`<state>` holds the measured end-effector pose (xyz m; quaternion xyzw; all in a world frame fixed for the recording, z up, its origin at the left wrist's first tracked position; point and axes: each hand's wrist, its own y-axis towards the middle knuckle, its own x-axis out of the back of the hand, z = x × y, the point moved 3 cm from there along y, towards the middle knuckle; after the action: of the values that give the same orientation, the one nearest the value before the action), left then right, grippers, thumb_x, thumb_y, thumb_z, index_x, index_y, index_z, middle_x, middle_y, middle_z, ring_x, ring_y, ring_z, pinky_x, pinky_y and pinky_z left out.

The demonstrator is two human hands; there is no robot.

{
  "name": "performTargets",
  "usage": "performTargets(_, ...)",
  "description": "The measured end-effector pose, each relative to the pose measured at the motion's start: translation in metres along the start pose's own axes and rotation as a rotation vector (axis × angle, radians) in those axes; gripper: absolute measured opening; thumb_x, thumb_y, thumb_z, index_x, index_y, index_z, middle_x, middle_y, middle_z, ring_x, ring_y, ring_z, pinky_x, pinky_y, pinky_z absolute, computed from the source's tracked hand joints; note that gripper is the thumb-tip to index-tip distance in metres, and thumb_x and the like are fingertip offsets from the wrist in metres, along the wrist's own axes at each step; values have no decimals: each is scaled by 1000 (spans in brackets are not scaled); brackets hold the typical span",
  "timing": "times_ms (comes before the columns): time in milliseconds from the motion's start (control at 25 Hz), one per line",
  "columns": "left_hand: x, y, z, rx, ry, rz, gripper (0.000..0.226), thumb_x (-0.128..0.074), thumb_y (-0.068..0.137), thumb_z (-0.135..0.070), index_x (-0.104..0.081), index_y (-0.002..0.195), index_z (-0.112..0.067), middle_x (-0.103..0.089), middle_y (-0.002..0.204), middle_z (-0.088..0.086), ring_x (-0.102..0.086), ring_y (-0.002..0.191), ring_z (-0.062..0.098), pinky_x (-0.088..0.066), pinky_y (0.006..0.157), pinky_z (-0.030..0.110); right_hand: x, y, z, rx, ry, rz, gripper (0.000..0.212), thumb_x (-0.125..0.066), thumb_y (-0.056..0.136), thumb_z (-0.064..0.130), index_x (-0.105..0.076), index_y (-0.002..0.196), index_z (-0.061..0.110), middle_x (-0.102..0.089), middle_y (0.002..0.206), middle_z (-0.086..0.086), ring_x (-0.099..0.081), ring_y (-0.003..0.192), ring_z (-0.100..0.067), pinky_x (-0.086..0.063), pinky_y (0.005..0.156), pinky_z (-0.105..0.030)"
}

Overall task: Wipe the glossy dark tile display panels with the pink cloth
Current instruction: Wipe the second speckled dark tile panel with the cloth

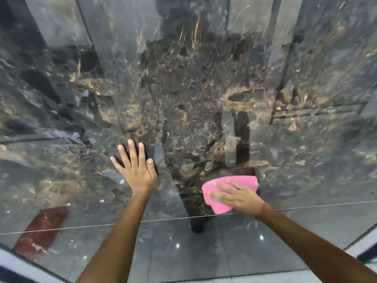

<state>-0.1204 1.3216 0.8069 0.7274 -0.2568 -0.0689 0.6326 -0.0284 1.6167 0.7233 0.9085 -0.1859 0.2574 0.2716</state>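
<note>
right hand (240, 198) flat on pink cloth (228, 193) | left hand (136, 168) on panel (183, 88)

I count two bare hands, the left hand (137, 170) and the right hand (237, 196), at lower centre of the frame; one pink cloth (228, 187); one dark glossy tile panel (183, 88).

The tile panel (204, 88) is filling most of the view. The left hand (136, 170) is lying flat on it, near 7 o'clock from the middle. The cloth (220, 207) is lying on the panel near 5 o'clock, to the right of that hand. The right hand (240, 197) is lying on the cloth.
</note>
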Motion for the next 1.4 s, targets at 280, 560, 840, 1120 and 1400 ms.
performTargets(280, -3, -3, 0, -51, 3, -34, 52, -16, 105, -35, -10, 156, -27, -1, 164, -8, 2, 151, 20, 2, 119, 51, -51, 10, 93, 397, 24, 421, 81, -60, 75, 7, -25, 148, 14, -39, 149, 11, -31, 138, -16, 6, 120, -35)
performTargets(560, -4, -9, 0, -54, -25, -79, 52, -16, 105, -34, -11, 156, -27, -1, 163, -8, 1, 151, 20, 1, 119, 52, -12, -7, 13, -184, 123, -11, 82, -42, 82, 3, -7, 155, 19, -14, 160, 5, -2, 149, -23, -2, 120, -43)
performTargets(840, 6, 1, -15, 119, -110, -6, 46, -26, 103, -34, -30, 148, -25, -17, 160, -1, -4, 150, 22, -1, 115, 57, 33, 4, -42, -27, 55, -36, 93, -54, 76, 6, -7, 155, 20, 5, 163, 3, 2, 149, -24, 2, 120, -45)
performTargets(1120, 23, 157, -130, 5, -276, -92, 42, -31, 101, -34, -40, 138, -16, -32, 150, 4, -22, 143, 30, 0, 117, 47, 140, 88, -211, -643, 212, -584, 71, -59, 80, 11, -34, 146, 1, -39, 147, -24, -21, 144, -36, -16, 119, -47)
performTargets(1400, 10, 173, -144, -59, -18, -64, 50, -32, 102, -36, -33, 149, -20, -30, 158, 7, -14, 147, 35, -8, 115, 60, 162, 67, -274, -414, 102, -536, 58, -48, 86, 10, -37, 143, 3, -39, 148, -21, -31, 141, -34, -26, 116, -47)
